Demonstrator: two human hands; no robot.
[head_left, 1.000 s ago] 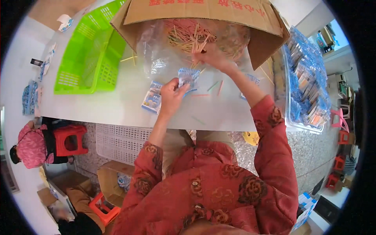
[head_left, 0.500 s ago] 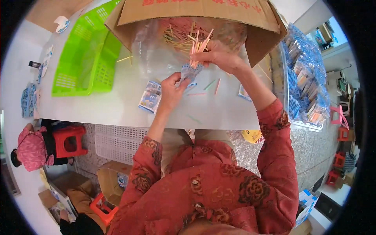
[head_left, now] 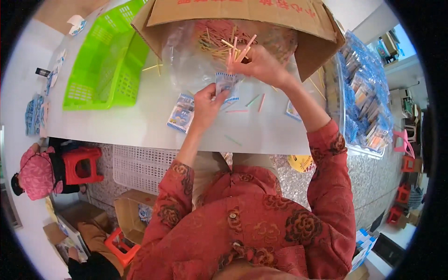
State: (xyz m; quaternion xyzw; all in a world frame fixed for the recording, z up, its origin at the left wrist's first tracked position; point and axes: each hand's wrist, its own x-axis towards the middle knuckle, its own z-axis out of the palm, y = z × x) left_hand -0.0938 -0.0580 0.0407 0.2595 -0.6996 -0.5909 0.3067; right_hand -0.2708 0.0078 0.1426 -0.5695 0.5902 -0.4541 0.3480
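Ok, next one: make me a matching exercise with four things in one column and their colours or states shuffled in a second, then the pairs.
Things
1. left hand
2. right hand
3. slotted basket
4. cardboard box

Colours or states
A. bright green
B. gripping a bunch of thin sticks
C. open, with clear plastic at its mouth
D. holding a small blue-edged packet

Pairs: 1-D, 2-B, 3-A, 4-C

A white table [head_left: 261,137] stands over a speckled grey floor [head_left: 368,179], with a pale wall [head_left: 25,74] and red stool [head_left: 83,165] at left, more red stools [head_left: 396,214] at far right, brightly lit.
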